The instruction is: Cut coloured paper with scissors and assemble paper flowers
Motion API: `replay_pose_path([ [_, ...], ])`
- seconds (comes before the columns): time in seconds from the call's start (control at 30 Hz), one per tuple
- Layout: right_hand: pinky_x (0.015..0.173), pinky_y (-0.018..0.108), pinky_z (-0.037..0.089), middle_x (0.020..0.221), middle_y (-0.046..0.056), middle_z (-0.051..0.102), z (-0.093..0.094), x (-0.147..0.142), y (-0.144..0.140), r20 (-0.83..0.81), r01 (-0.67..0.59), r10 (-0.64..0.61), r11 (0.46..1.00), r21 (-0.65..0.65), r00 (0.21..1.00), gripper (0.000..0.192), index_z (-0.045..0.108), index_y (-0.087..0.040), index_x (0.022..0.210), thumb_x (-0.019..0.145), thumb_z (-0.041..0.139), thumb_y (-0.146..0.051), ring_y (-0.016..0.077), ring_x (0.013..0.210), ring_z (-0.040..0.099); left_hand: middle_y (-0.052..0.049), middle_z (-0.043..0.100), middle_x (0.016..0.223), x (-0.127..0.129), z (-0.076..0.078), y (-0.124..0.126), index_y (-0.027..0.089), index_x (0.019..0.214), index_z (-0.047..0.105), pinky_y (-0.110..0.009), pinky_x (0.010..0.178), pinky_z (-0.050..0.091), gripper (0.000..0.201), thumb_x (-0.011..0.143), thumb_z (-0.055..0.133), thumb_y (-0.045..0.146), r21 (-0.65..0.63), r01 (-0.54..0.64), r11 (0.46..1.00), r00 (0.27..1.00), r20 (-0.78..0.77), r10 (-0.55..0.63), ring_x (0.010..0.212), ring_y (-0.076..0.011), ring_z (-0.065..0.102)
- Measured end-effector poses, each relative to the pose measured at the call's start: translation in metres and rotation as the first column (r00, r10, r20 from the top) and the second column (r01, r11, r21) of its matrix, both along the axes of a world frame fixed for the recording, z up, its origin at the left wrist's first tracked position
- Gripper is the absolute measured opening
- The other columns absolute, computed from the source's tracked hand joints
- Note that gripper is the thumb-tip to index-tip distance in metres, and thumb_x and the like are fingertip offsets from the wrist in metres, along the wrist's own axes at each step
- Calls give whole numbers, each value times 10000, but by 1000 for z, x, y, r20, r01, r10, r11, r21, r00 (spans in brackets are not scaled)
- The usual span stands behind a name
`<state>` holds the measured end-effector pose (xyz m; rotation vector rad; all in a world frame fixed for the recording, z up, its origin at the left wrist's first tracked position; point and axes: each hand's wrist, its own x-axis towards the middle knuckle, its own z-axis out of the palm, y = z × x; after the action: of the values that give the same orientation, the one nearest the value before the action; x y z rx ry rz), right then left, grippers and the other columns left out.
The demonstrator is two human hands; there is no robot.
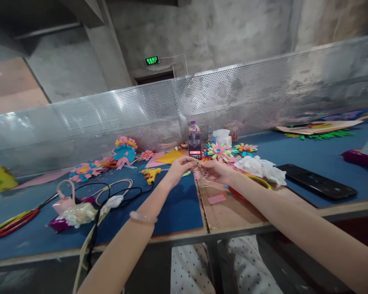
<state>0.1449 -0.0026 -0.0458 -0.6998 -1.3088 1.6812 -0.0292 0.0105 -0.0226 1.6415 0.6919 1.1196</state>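
Over the table's middle, my left hand (pixel 179 169) pinches one end of a thin light-green paper strip (pixel 197 161). The strip's other end meets the closed fingers of my right hand (pixel 216 170). Just beyond them a phone with a lit screen (pixel 195 152) leans upright against a purple-capped bottle (pixel 193 127). Under and around my hands lie small paper scraps, among them a pink piece (pixel 216 199). A yellow glue gun (pixel 151 175) rests left of my left hand. Paper flowers (pixel 221 152) sit behind my right hand.
More paper flowers (pixel 124 152) stand at the back left. Cables (pixel 110 194) and a pink bag-like item (pixel 64 204) lie left. Crumpled tissue (pixel 260 168) and a black phone-like device (pixel 317 179) lie right. A perforated metal screen (pixel 135 114) runs along the back.
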Motion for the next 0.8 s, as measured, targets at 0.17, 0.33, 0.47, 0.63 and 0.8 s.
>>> replay_pose_path([
  [0.17,338,191,220,577,2,519,-1,-7,-1,110,165,-187,969,182,976,272,603,-149,738,727,593,-420,79,435,409,-44,658,788,-1,1,0,128,804,655,-229,664,428,263,632,685,324,50,-96,994,994,-40,98,708,-118,581],
  [0.33,533,234,399,764,17,578,-1,-13,0,95,436,-576,707,557,812,198,629,-193,829,763,571,-371,113,597,502,-52,661,768,-1,0,0,128,784,669,-228,645,426,257,635,678,338,89,-201,976,978,-41,205,710,-135,583],
  [0.47,709,276,443,948,65,595,-2,-18,0,11,278,-865,173,945,502,204,644,-207,943,838,479,-265,161,797,562,-73,669,804,4,-2,-4,135,810,681,-245,632,432,290,639,666,369,60,-234,970,970,-53,237,728,-159,599],
  [0.63,731,248,449,942,63,624,-6,-21,-1,-31,160,-945,22,987,326,236,644,-192,966,878,429,-233,157,863,578,-62,666,757,12,-3,-10,135,763,683,-239,622,423,248,636,661,347,66,-288,955,957,-26,290,698,-150,594],
  [0.8,714,252,450,886,54,635,-4,-25,-5,-44,183,-961,7,983,272,207,658,-197,888,865,454,-222,159,843,577,-49,670,728,16,-1,-13,133,747,679,-242,645,424,226,640,650,330,88,-368,925,930,37,366,692,-147,593],
])
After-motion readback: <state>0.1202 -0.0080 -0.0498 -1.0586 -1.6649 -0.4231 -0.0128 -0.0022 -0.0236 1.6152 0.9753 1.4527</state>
